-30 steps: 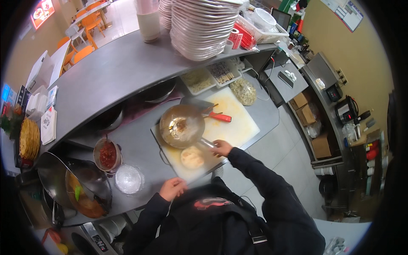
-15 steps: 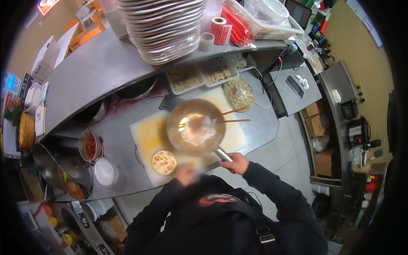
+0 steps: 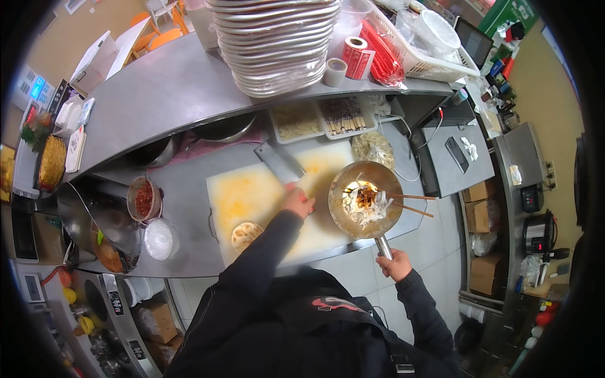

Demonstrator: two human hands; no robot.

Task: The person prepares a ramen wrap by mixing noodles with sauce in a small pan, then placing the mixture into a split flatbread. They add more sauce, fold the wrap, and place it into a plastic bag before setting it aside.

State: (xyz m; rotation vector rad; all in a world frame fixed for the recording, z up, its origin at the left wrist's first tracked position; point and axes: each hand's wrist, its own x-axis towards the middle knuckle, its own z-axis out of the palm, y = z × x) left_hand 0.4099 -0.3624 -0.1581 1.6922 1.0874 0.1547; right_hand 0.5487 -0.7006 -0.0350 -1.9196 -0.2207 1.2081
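Note:
My right hand (image 3: 395, 264) is wrapped round the metal handle of a round pan (image 3: 340, 217), held out over the counter's front edge. Pale strips and dark brown shreds of food (image 3: 367, 205) lie in the pan, with a pair of wooden chopsticks (image 3: 413, 205) sticking out to the right. Over the white cutting board (image 3: 233, 183), my left hand (image 3: 297, 201) reaches forward with nothing seen in it, its fingers loosely bent and apart. Just beyond it lies a wide-bladed cleaver (image 3: 277, 162). A browned round flatbread (image 3: 244, 237) rests on the board beside my left forearm, which partly overlaps it.
Two food trays (image 3: 296, 137) and a bag of shredded food (image 3: 373, 150) stand behind the board. To the left are a tub of red sauce (image 3: 144, 199), a white container (image 3: 161, 239) and a wok (image 3: 94, 220). A raised shelf (image 3: 157, 88) holds stacked plates (image 3: 274, 50).
The pan has swung right, off the board, in my right hand. My left hand has moved forward and right, from near the flatbread towards the cleaver. The view has shifted.

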